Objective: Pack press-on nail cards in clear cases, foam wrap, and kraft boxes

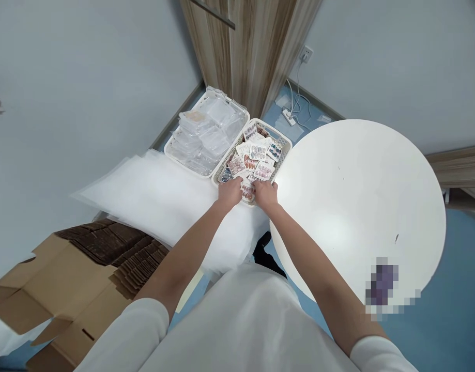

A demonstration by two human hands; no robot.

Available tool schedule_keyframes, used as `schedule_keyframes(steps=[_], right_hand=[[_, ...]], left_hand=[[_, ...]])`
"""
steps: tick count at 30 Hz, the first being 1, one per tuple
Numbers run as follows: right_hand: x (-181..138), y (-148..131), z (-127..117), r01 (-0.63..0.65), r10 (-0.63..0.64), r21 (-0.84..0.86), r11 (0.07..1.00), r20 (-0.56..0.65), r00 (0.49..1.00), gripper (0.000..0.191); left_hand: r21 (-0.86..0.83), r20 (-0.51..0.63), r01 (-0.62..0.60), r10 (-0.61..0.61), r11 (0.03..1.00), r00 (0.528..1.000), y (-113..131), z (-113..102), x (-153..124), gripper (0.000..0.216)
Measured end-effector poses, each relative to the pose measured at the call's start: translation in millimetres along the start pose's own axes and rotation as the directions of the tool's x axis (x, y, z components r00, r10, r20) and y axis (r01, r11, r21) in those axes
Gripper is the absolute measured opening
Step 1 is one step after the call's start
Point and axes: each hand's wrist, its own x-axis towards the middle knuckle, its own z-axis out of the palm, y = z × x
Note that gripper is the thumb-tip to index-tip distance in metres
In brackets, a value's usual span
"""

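Both my hands reach into the near end of a white slotted basket (284,140) filled with several small cards of coloured press-on nails (257,152). My left hand (229,191) is closed on the near edge of the pile. My right hand (265,194) is closed beside it, and a nail card (247,191) sits between the two hands, held by both. A second white basket (174,152) to the left holds several clear plastic bags (208,135).
A round white table (357,206) stands to the right. White foam sheets (152,196) lie under the baskets. An open cardboard box (82,279) of folded brown cartons sits at lower left. A power strip (289,117) and cable lie on the blue floor by a wooden door.
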Motion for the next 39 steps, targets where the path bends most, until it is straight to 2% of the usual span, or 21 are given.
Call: schedule_keyframes(steps=[4, 9, 14, 19, 22, 25, 28, 32, 34, 39], right_hand=[[1.2, -1.2, 3.2, -0.027, 0.028, 0.040, 0.999, -0.024, 0.999, 0.020], [1.7, 2.6, 4.1, 0.001, 0.006, 0.123, 0.992, -0.056, 0.998, 0.020], [1.6, 7.8, -1.7, 0.030, 0.001, 0.329, 0.944, -0.093, 0.996, 0.029], [-0.5, 12.8, -8.4, 0.079, 0.006, 0.638, 0.766, -0.131, 0.991, 0.028], [-3.6, 16.6, -10.6, 0.096, 0.085, 0.790, 0.605, -0.184, 0.979, 0.026], [-12.3, 22.3, -12.0, 0.100, 0.188, 0.883, 0.459, -0.207, 0.960, 0.029], [-32.4, 31.4, -12.3, 0.104, 0.239, 0.931, 0.349, -0.196, 0.951, 0.031], [-79.7, 49.3, -9.8, 0.081, 0.208, 0.979, 0.185, -0.119, 0.971, 0.028], [-108.6, 60.7, -6.9, 0.055, 0.208, 0.989, 0.140, -0.084, 0.975, 0.028], [-182.2, 96.1, 1.4, 0.022, 0.214, 0.998, 0.058, -0.034, 0.976, 0.030]], left_hand=[[0.007, 0.023, 0.005, -0.006, 1.000, 1.000, 0.6, -0.5, 0.0, 0.029], [-0.017, -0.029, 0.008, -0.009, 1.000, 1.000, 0.8, -2.0, -0.2, 0.017], [-0.062, -0.054, 0.040, -0.043, 0.997, 0.998, 0.9, -4.1, 1.8, 0.010], [-0.320, -0.148, -0.077, 0.031, 0.944, 0.988, -5.6, -7.2, 3.7, 0.009], [-0.497, -0.200, -0.148, 0.053, 0.855, 0.978, -7.1, -8.7, 3.7, 0.009], [-0.649, -0.199, -0.159, 0.035, 0.744, 0.979, -1.6, -9.3, 0.7, 0.006], [-0.790, -0.154, -0.133, 0.016, 0.599, 0.988, 12.1, -8.8, -8.2, 0.006], [-0.888, -0.075, -0.073, 0.013, 0.455, 0.997, 40.6, -3.4, -30.6, 0.010], [-0.894, -0.046, -0.060, 0.043, 0.443, 0.998, 57.1, 3.3, -44.5, 0.011], [-0.871, 0.000, -0.079, 0.162, 0.484, 0.987, 102.8, 31.0, -83.9, 0.013]])
